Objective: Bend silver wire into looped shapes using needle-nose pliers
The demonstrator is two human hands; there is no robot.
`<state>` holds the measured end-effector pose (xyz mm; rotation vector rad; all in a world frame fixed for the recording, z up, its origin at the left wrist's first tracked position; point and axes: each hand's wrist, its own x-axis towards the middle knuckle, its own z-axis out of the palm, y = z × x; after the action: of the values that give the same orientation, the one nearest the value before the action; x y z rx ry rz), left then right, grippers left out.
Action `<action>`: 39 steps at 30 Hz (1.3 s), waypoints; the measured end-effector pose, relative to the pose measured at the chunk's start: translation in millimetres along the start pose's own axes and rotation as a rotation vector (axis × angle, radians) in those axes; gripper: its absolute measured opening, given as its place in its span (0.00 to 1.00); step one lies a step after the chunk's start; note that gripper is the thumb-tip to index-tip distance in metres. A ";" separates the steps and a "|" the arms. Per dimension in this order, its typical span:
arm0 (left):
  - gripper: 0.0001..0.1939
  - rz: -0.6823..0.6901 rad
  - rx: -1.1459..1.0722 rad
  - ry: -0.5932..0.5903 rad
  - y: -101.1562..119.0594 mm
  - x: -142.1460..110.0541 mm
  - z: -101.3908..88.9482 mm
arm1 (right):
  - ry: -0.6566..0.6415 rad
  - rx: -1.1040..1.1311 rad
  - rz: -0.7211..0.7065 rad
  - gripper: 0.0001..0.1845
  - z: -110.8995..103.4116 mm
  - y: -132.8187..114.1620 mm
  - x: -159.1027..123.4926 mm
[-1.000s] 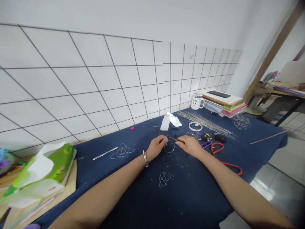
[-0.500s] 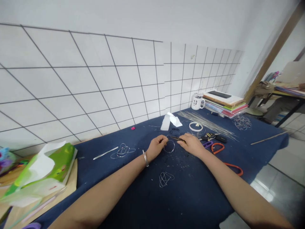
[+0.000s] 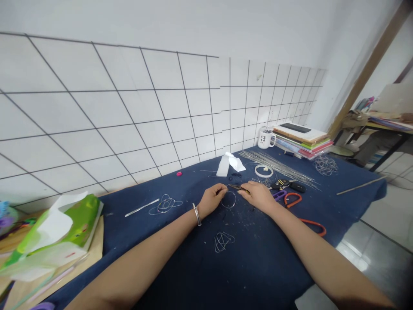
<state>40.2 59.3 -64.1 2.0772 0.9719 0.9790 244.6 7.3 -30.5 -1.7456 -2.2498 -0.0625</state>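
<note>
Between my hands hangs a thin wire loop (image 3: 229,207) above the dark blue cloth. My left hand (image 3: 213,196), with a silver bangle (image 3: 196,215) at its wrist, is closed in a pinch on this loop near its top. Closed around a pair of pliers (image 3: 237,187) is my right hand (image 3: 258,196); the jaws point left toward the left fingertips, at the upper part of the loop. Whether the jaws grip the wire is too small to tell. A small tangle of wire (image 3: 223,242) lies on the cloth nearer to me.
Scissors with orange handles (image 3: 293,199), black-handled tools (image 3: 287,185) and a white ring-shaped roll (image 3: 263,171) lie right of my hands. Long straight wires (image 3: 280,168) stretch behind them. A white mug (image 3: 265,138) and stacked books (image 3: 303,140) stand at the back; a green tissue pack (image 3: 61,228) is left.
Both hands keep almost the same place, still on the loop and the pliers. The loop's lower part has shifted slightly; the view has moved a little.
</note>
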 end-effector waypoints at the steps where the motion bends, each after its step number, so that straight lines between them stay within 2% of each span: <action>1: 0.10 0.005 0.014 -0.005 -0.4 0.3 -0.4 | -0.001 -0.002 0.004 0.20 0.0 -0.4 -0.1; 9: 0.10 0.017 0.059 -0.029 -1.3 1.0 -2.3 | -0.020 0.036 0.005 0.20 3.1 0.2 0.1; 18: 0.13 -0.150 -0.170 0.091 -10.7 2.3 2.2 | -0.088 0.207 -0.042 0.18 6.8 10.6 4.9; 29: 0.13 -0.109 -0.104 0.117 -5.9 4.8 1.0 | -0.051 0.175 -0.023 0.18 4.7 8.4 4.5; 39: 0.12 -0.013 0.003 0.125 6.5 1.1 -0.3 | -0.047 0.151 -0.024 0.19 3.1 4.4 3.9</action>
<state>42.7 56.8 -58.5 2.0292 1.0487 1.1119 247.3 12.8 -33.1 -1.6581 -2.2451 0.1413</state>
